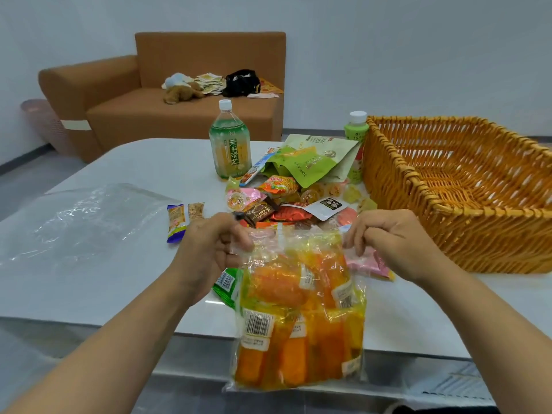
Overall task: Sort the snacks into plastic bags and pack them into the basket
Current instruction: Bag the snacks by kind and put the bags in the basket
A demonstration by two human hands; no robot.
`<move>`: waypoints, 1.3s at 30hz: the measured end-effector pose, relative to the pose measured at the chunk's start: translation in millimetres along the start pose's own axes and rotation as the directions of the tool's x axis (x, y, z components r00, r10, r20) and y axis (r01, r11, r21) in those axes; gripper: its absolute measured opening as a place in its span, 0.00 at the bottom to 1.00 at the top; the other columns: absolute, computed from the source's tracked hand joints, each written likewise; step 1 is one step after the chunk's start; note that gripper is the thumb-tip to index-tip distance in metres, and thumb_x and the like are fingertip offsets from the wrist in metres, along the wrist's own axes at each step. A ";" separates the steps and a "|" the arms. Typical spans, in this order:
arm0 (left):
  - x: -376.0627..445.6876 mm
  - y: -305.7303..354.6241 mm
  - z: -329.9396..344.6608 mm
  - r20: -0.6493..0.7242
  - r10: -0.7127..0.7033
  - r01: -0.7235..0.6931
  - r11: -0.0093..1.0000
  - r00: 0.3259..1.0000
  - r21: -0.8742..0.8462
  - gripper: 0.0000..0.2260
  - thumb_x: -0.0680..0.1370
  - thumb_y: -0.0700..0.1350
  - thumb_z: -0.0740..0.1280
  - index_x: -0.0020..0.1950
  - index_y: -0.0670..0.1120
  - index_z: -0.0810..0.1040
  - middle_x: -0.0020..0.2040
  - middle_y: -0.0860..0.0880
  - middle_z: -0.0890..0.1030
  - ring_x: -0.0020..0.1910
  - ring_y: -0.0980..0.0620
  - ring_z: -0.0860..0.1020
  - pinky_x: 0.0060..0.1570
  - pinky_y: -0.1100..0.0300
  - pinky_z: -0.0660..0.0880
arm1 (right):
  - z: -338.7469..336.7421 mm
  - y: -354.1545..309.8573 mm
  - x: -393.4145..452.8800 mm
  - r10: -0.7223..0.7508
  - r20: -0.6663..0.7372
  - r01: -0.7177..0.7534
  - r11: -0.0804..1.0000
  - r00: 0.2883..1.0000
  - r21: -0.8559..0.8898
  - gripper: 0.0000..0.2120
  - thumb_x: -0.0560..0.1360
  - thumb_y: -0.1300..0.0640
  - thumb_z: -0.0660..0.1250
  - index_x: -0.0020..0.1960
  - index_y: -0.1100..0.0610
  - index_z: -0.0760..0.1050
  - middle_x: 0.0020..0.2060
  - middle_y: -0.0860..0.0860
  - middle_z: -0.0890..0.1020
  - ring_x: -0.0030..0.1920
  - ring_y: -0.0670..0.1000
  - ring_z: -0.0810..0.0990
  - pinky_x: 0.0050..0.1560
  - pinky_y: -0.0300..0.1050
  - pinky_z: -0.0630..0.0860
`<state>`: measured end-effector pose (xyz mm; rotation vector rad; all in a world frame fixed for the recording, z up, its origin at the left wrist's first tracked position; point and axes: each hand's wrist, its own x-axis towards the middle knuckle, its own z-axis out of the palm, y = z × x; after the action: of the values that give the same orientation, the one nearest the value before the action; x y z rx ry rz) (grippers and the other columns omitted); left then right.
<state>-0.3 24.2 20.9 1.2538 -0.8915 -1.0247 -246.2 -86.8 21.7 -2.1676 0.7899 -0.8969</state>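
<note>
Filled bag (298, 318) between both pinching hands (215, 243).

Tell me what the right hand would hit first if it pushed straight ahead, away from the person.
Probably the snack pile, its near edge just beyond the right hand; the basket lies off to the right. Depth is uncertain.

Single head-worn view, looking forward and down over near table (125, 174); sofa (179, 115) beyond.

Your stock: bag (298, 318), clear glossy plastic film, crinkled; basket (454, 186), rough woven wicker; table (119, 294), smooth, glossy white top; bottle (230, 144), clear plastic; sofa (167, 115), matt brown cloth.
</note>
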 end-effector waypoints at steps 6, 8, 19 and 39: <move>-3.7 -2.1 5.5 0.018 0.015 -0.019 0.977 1.000 0.213 0.15 0.59 0.44 0.79 0.33 0.44 0.73 0.29 0.46 0.78 0.31 0.49 0.79 0.31 0.58 0.77 | 7.3 3.1 -0.9 0.154 0.106 -0.119 0.954 0.982 -0.276 0.30 0.65 0.31 0.69 0.24 0.57 0.72 0.24 0.53 0.77 0.26 0.45 0.73 0.30 0.39 0.70; -4.6 -1.6 6.0 0.047 -0.004 -0.006 0.981 0.999 0.195 0.18 0.59 0.41 0.79 0.36 0.45 0.70 0.32 0.45 0.81 0.34 0.46 0.81 0.35 0.54 0.78 | 11.7 -1.5 0.3 0.245 0.090 -0.215 0.943 0.965 -0.255 0.28 0.59 0.33 0.72 0.23 0.56 0.66 0.22 0.53 0.75 0.24 0.43 0.70 0.29 0.37 0.69; -0.7 10.7 -5.3 -0.011 0.013 -0.014 0.998 1.000 -0.063 0.22 0.59 0.37 0.82 0.45 0.46 0.74 0.39 0.43 0.85 0.38 0.44 0.84 0.34 0.55 0.77 | -14.2 -18.6 0.4 0.427 0.223 -0.481 0.764 0.877 0.430 0.19 0.61 0.63 0.74 0.50 0.63 0.77 0.41 0.62 0.85 0.40 0.56 0.85 0.36 0.41 0.81; -9.6 23.2 6.2 0.098 0.001 -0.010 0.996 0.995 0.087 0.14 0.71 0.42 0.71 0.56 0.42 0.82 0.45 0.43 0.86 0.40 0.51 0.84 0.31 0.65 0.77 | -56.0 -62.4 -8.3 0.383 0.148 -0.365 0.921 0.912 -0.137 0.25 0.61 0.53 0.77 0.57 0.45 0.76 0.47 0.39 0.84 0.48 0.39 0.82 0.46 0.36 0.80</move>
<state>-6.4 32.0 44.8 1.2819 -1.0241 -1.0595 -276.7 -61.8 96.2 -2.0478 1.1380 -0.4738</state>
